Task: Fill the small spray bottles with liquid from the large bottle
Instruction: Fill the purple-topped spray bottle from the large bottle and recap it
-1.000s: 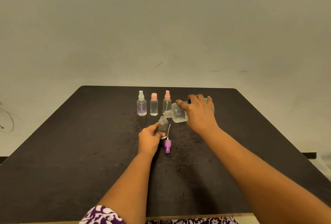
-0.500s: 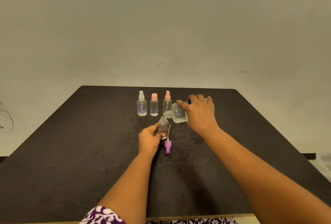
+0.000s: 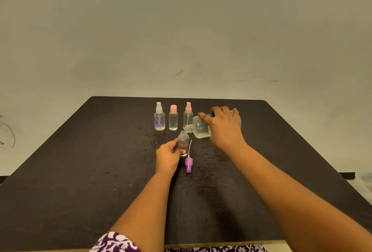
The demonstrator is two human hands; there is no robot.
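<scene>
Dark table [image 3: 80, 171]. Far row, upright, just apart: white-top bottle [image 3: 159, 120], pink-cap bottle [image 3: 173, 121], pink-sprayer bottle [image 3: 187, 117]. Nearer, centre: left hand [image 3: 168, 157], fingers curled round the open bottle [image 3: 183, 141], which stands upright on the table. Purple sprayer [image 3: 188, 164] lies just right of that hand, tube pointing away. Large bottle [image 3: 199, 128] tipped on its side, mouth just above the open bottle's neck. Right hand [image 3: 223, 129] grasps it from above.
</scene>
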